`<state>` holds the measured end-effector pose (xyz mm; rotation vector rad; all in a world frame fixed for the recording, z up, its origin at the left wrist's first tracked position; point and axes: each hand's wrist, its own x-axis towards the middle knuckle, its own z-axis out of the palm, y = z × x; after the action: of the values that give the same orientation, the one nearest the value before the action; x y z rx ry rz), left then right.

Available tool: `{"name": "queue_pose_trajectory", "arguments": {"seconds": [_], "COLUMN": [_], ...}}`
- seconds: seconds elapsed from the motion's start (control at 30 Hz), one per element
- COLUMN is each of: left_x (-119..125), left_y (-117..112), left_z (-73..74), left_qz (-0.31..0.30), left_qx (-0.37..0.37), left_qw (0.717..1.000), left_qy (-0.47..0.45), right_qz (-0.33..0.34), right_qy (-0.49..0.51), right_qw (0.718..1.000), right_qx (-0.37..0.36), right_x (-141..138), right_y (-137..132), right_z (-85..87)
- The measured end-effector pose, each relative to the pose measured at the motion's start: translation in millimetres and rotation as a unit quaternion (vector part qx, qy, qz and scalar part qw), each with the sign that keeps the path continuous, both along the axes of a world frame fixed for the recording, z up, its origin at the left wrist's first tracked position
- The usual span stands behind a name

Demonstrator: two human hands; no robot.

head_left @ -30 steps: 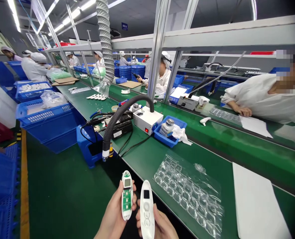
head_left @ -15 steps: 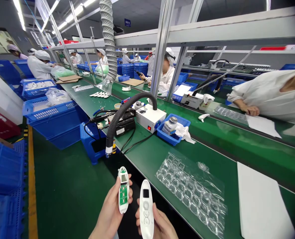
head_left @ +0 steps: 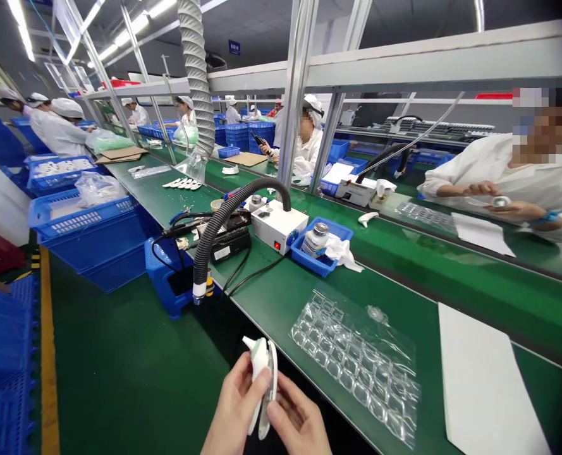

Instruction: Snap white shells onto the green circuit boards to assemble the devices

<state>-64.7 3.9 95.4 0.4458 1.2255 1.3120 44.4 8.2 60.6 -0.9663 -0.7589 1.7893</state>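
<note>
My left hand point(head_left: 233, 399) is closed around the white body of an ear thermometer point(head_left: 260, 357), whose pointed tip sticks out at the top left. In my right hand point(head_left: 300, 416) is the thin white front cover point(head_left: 274, 365), gripped along its edge. Both parts stand nearly upright, side by side, with a narrow gap between them near the top. Seen edge-on, they hide the circuit board and the cover's buttons. The two hands meet just off the front edge of the green workbench point(head_left: 266, 303).
On the bench lie a clear blister sheet point(head_left: 356, 366) and white paper point(head_left: 487, 379). Behind are a blue tray point(head_left: 325, 268) with a bottle, a white box point(head_left: 275, 227) and a black flexible hose point(head_left: 205, 234). Across the bench, a co-worker point(head_left: 489, 161) holds a small round part.
My hands have come together, turning both thermometer parts from face-up to edge-on. The cover now sits against the body's side. The co-worker at right has lifted their hands off the bench.
</note>
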Motion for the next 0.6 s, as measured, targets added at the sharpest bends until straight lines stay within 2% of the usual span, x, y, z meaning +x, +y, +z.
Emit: {"name": "queue_pose_trajectory", "arguments": {"seconds": [0.33, 0.5, 0.6], "left_x": [26.5, 41.5, 51.4], "left_y": [7.3, 6.6, 7.8], "left_z": [-11.3, -18.3, -19.4], "left_qz": [-0.016, -0.049, -0.047], "left_qx": [0.029, 0.017, 0.007], "left_qw": [0.999, 0.998, 0.999], "left_qy": [0.039, 0.043, 0.020], "right_qz": [-0.051, -0.056, -0.049], "right_qy": [-0.023, -0.047, -0.094], "right_qw": [0.998, 0.993, 0.985], "right_qx": [0.030, 0.089, 0.135], "right_x": [14.8, 26.5, 40.7], "right_y": [-1.0, -2.2, -0.5], "right_z": [-11.3, -17.7, -13.6]}}
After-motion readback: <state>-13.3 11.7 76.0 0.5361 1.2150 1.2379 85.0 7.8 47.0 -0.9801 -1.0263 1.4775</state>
